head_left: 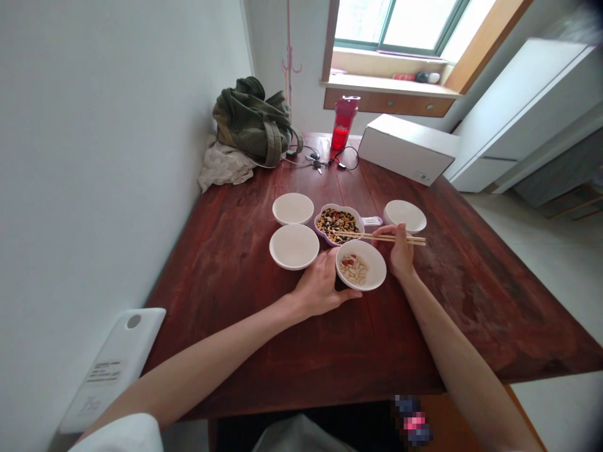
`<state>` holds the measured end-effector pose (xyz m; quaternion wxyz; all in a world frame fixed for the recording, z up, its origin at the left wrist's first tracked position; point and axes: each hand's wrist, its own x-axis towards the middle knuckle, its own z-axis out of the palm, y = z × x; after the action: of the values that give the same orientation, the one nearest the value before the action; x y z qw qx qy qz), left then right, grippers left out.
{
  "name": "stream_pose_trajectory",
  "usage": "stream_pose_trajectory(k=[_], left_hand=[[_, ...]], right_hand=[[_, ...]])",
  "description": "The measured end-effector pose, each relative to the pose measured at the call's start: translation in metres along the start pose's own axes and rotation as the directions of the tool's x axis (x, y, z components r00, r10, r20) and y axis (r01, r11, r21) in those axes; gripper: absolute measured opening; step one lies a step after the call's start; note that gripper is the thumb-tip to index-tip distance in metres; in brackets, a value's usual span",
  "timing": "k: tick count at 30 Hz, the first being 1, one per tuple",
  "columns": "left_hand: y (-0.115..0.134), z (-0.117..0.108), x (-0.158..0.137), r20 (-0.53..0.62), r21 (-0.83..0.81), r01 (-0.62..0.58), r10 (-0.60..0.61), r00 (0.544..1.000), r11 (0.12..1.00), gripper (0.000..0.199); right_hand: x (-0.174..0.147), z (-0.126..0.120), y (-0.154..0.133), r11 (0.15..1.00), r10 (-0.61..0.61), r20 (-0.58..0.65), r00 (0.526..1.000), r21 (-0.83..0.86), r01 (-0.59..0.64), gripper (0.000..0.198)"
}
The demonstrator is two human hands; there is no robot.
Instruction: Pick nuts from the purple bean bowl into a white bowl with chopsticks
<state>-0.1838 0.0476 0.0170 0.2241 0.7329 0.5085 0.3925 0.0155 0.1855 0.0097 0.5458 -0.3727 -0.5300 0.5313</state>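
Note:
My right hand (400,254) grips a pair of wooden chopsticks (391,238), whose tips reach over a purple-rimmed, flower-shaped dish (362,227) with a handle. Mixed black, yellow and reddish beans or grains (337,225) fill that dish. My left hand (325,282) is wrapped round the near left side of a white bowl (377,276), thumb along its front. Pale oval pieces (355,270) and a few red ones lie in this bowl. Left of it stand two white bowls, a nearer one (294,247) and a farther one (293,208). Another white bowl (405,215) stands beyond my right hand.
A green bag (252,119) and a pale cloth (226,164) lie at the far left against the wall. A red shaker bottle (344,122), keys with cables (316,160) and a white box (407,147) are at the back. A white board (115,364) leans at the left edge.

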Motion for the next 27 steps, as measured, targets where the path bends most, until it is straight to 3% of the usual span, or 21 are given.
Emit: stream_pose_trajectory(k=[8, 27], left_hand=[[0.0006, 0.0000, -0.0004, 0.003, 0.012, 0.024, -0.024, 1.000, 1.000, 0.099], [-0.0019, 0.0006, -0.0014, 0.006, 0.026, 0.012, -0.012, 1.000, 1.000, 0.100]], right_hand=[[-0.0002, 0.0011, -0.0061, 0.985, 0.082, 0.034, 0.996, 0.149, -0.086, 0.068], [0.0007, 0.0079, -0.0056, 0.964, 0.162, 0.002, 0.987, 0.215, -0.159, 0.071]])
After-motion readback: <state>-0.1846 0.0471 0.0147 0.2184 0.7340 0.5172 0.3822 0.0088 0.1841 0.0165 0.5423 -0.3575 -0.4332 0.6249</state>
